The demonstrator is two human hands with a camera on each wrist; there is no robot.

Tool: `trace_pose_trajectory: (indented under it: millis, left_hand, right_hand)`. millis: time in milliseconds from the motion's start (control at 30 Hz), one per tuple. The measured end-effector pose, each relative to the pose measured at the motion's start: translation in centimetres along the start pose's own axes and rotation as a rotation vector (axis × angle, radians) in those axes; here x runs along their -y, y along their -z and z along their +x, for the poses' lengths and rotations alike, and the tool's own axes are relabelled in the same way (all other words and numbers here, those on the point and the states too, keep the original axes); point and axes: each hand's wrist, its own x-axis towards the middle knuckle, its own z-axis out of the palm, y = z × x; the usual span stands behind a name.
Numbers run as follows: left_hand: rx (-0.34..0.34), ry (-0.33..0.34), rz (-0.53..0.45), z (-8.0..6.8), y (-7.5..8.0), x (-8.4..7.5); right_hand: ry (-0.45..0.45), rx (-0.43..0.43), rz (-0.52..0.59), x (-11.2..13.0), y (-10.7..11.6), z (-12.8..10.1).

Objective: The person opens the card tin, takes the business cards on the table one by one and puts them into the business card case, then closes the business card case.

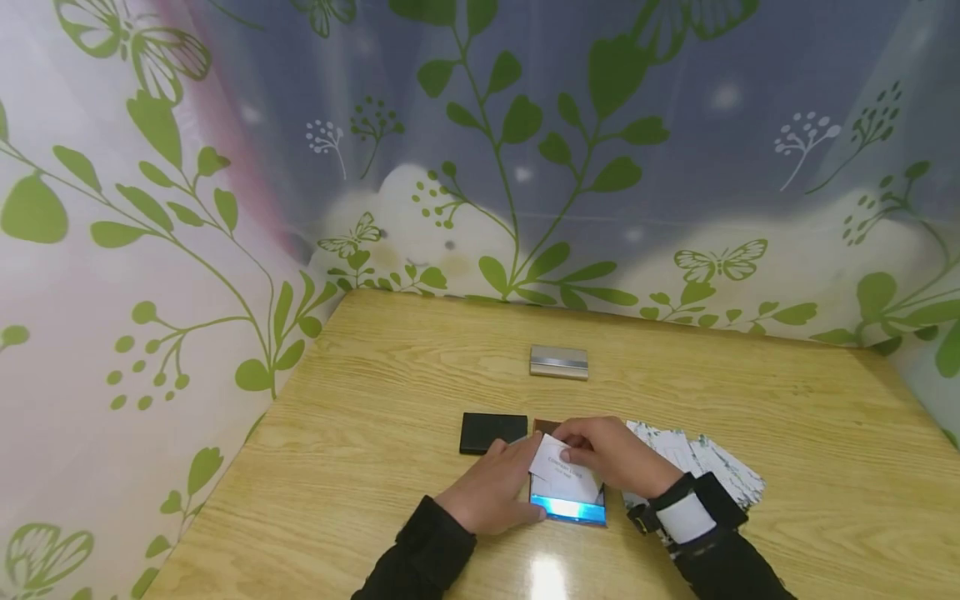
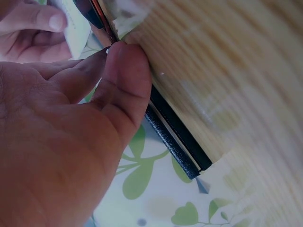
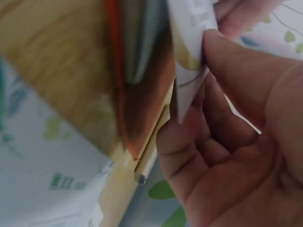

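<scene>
A card case (image 1: 567,509) with an orange-brown edge and a shiny blue strip lies open in front of me. My left hand (image 1: 491,492) grips its left side, the thumb at the near corner and the fingers by the far end. With thumb and fingers, my right hand (image 1: 611,454) pinches a white business card (image 1: 562,463) printed with "COMPANY LOGO". That card is tilted over the case; in the right wrist view the pinched card (image 3: 191,52) stands beside the orange edge. The card's lower part hides much of the case's inside.
A black card case (image 1: 492,432) lies just beyond my left hand. Farther back is a silver card case (image 1: 558,362). White cards with leaf prints (image 1: 720,467) are fanned out right of my right hand, partly under the wrist. Patterned cloth (image 1: 525,167) closes off the table's back.
</scene>
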Motion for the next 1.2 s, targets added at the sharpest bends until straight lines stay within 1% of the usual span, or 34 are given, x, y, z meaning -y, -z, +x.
trace_pose_trajectory:
  millis: [67, 200, 333, 567, 733, 867, 1000, 1100, 1200]
  left_hand:
    - [-0.001, -0.004, -0.001, 0.0, 0.0, 0.0]
    - [0.003, -0.012, -0.007, 0.1, -0.1, 0.1]
    - [0.002, -0.019, 0.005, 0.1, 0.0, 0.1]
    - [0.011, 0.004, 0.001, 0.0, 0.0, 0.0]
    - [-0.002, -0.019, -0.006, 0.0, 0.0, 0.0]
    - [-0.008, -0.04, -0.01, 0.0, 0.0, 0.0]
    - [-0.003, -0.021, 0.0, 0.0, 0.1, 0.0]
    - [0.001, -0.003, 0.007, -0.1, 0.1, 0.0]
    - [0.0, 0.001, 0.008, -0.1, 0.0, 0.0]
  right_hand:
    - [-0.007, 0.003, -0.013, 0.0, -0.2, 0.1]
    - [-0.025, -0.041, -0.066, 0.0, -0.3, 0.1]
    - [-0.012, -0.07, -0.101, 0.0, -0.3, 0.1]
    - [0.016, -0.123, -0.123, -0.4, -0.6, 0.3]
    - [0.046, -0.089, -0.117, -0.7, -0.3, 0.2]
    - [0.052, -0.07, -0.048, -0.9, -0.1, 0.1]
    - [0.044, -0.016, 0.017, -1.0, -0.1, 0.1]
    - [0.022, 0.017, 0.006, -0.8, -0.3, 0.2]
    - [-0.003, 0.011, -0.046, -0.5, -0.4, 0.2]
